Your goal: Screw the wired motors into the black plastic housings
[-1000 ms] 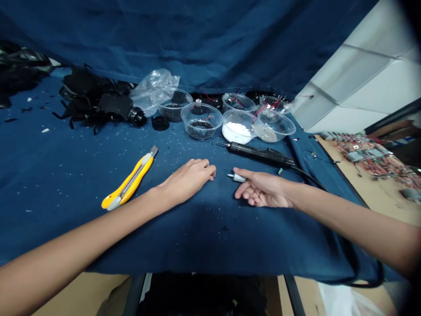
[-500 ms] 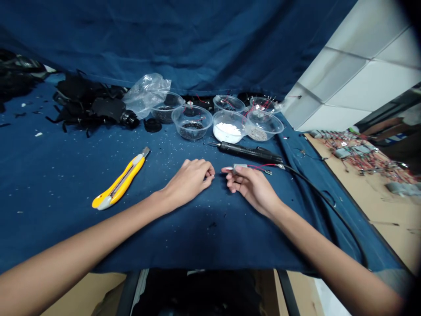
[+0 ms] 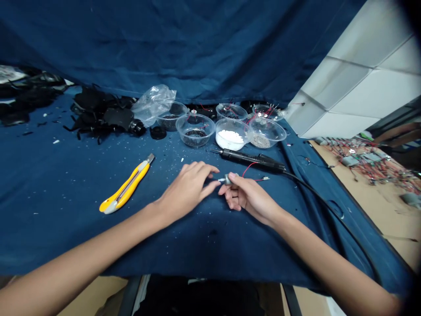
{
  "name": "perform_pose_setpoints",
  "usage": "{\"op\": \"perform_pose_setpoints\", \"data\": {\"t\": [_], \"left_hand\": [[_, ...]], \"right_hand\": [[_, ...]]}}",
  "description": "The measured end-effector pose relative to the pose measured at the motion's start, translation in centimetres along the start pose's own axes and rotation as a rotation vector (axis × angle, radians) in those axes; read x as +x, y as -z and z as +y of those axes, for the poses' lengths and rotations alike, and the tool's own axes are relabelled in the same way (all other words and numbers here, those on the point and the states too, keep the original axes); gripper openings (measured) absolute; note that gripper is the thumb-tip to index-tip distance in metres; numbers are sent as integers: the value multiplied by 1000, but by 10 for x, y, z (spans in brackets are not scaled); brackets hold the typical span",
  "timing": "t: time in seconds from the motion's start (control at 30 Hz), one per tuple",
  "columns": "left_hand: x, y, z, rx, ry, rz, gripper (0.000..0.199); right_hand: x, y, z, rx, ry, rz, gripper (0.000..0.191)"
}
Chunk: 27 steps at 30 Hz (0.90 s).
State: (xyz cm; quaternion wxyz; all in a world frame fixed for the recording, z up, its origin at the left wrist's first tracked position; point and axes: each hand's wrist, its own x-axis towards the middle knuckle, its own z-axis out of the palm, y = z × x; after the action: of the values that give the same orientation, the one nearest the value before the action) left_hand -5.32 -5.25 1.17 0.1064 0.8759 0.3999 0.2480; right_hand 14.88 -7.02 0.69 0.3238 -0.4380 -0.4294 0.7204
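My right hand (image 3: 250, 195) pinches a small grey motor (image 3: 227, 178) between thumb and fingers. A red wire (image 3: 248, 168) trails from the motor, and a small connector (image 3: 265, 178) lies at a lead's end. At the motor's left end a whitish tip (image 3: 221, 180) sticks out. My left hand (image 3: 189, 186) is beside that tip, its thumb close to it and index finger arched above, with a gap between them. Whether the thumb touches the tip is too small to tell. Just behind the hands lies a black electric screwdriver (image 3: 251, 159) with a cable.
A yellow utility knife (image 3: 127, 186) lies on the blue cloth to the left. Clear bowls stand behind, one with white pieces (image 3: 230, 137), another with dark bits (image 3: 194, 138). Black parts (image 3: 101, 112) pile at back left. Wired motors (image 3: 365, 157) lie on a board at right.
My left hand has moved right, up to the motor, and its thumb and index finger have parted. My right hand has tilted the motor and shifted slightly left. The view has shifted slightly.
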Motion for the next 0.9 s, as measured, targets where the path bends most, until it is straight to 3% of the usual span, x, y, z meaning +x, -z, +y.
{"op": "perform_pose_setpoints", "data": {"t": [0.17, 0.5, 0.57, 0.67, 0.73, 0.83, 0.9], "left_hand": [[0, -6, 18, -245, 100, 39, 12], [4, -5, 16, -168, 65, 20, 20], [5, -6, 11, -139, 56, 9, 19], [4, -9, -1, -110, 58, -51, 16], [2, -12, -7, -89, 64, -115, 14], [1, -12, -14, -38, 57, -181, 12], [4, -4, -22, -11, 47, -182, 14]], "right_hand": [[2, -4, 1, 48, 0, -34, 49], [2, -4, 1, 27, 3, -16, 49], [-1, -3, -3, -114, -55, -3, 60], [-8, -2, -13, -556, -162, -52, 76], [-11, -3, -19, -903, -42, -14, 69], [-7, -4, -20, -1354, 430, 204, 35], [2, -3, -14, -1549, 621, 256, 35]]}}
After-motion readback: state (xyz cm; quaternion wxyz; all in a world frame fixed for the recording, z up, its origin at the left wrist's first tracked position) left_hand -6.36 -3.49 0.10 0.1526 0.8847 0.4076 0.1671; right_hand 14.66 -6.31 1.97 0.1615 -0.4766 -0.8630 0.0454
